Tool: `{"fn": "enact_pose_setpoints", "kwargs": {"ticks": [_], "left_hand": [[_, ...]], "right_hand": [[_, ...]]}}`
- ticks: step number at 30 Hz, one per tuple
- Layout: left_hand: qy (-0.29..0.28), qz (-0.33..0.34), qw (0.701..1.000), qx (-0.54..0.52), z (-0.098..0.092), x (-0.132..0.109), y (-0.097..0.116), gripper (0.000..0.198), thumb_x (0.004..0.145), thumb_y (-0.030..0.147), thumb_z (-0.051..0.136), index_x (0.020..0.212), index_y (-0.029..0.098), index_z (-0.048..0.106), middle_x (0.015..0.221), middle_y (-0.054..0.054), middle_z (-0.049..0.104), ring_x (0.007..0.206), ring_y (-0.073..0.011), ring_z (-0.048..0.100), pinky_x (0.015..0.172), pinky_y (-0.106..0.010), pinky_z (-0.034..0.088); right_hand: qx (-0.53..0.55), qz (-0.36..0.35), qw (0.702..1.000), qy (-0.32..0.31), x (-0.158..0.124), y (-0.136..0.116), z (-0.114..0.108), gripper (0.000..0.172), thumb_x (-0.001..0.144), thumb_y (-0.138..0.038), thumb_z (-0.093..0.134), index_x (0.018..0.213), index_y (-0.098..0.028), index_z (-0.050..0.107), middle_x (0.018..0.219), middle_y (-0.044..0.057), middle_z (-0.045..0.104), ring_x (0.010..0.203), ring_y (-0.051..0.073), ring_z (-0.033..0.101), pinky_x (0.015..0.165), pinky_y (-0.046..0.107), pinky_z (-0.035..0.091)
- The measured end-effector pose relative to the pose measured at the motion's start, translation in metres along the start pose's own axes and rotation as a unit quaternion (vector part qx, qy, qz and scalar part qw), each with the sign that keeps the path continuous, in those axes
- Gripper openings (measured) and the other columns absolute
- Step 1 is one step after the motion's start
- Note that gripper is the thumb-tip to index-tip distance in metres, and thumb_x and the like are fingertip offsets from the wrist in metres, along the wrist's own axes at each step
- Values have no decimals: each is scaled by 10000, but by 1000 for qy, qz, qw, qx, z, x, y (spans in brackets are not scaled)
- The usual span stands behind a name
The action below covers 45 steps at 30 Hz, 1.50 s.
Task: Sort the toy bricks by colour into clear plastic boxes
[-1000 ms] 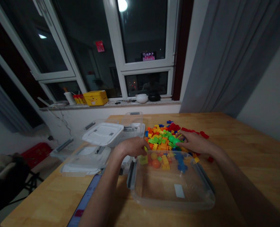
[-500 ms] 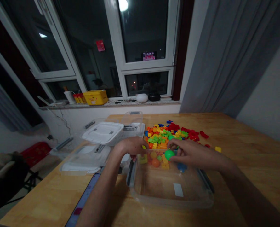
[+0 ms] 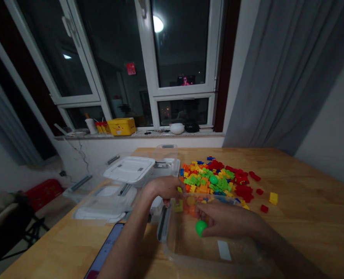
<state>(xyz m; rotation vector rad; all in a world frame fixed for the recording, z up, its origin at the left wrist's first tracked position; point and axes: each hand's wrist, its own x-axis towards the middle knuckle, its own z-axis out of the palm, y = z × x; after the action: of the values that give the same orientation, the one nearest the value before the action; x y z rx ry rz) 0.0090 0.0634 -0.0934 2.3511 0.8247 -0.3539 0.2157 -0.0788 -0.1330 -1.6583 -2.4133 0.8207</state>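
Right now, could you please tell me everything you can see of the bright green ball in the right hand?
The bright green ball is smooth and looks like plastic, with a slight sheen. The person's right hand holds it, hiding part of it. In the picture it lies within the outline of the clear plastic box; whether it touches the box cannot be told.
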Motion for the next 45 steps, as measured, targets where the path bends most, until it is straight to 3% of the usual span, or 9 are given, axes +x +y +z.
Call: {"fn": "enact_pose_setpoints", "kwargs": {"ticks": [7,14,20,36,45], "left_hand": [[-6,4,1000,-11,1,-1,0,326,964,398,544,1100,171,735,919,-79,802,495,-144,656,462,-234,513],[-6,-4,1000,-18,1,1,-2,293,915,300,575,1130,182,735,930,-68,802,495,-154,671,460,-243,528],[-3,-9,1000,-10,2,1,-2,299,919,340,583,1125,192,740,913,-64,802,483,-158,671,451,-243,520],[-1,-3,1000,-8,2,4,-7,290,910,351,598,1109,186,728,885,-49,787,474,-140,651,436,-219,491],[0,-6,1000,-7,2,4,-6,284,921,347,591,1116,186,720,882,-44,785,457,-134,650,434,-217,495]], "right_hand": [[18,-11,1000,-12,7,10,10,296,777,-359,694,1048,-245,661,917,9,731,774,204,649,586,286,352],[41,-10,999,-14,10,8,12,324,745,-323,715,1056,-239,676,930,14,749,796,209,662,590,282,371],[36,1,999,-14,11,10,13,376,730,-359,747,1084,-248,686,960,26,767,822,235,686,597,297,384],[15,-25,1000,3,13,9,16,329,718,-301,734,1035,-245,666,870,-17,684,758,185,593,567,283,319],[57,-17,998,2,9,0,10,267,787,-321,715,1039,-240,677,910,0,718,795,200,655,607,285,367]]}}
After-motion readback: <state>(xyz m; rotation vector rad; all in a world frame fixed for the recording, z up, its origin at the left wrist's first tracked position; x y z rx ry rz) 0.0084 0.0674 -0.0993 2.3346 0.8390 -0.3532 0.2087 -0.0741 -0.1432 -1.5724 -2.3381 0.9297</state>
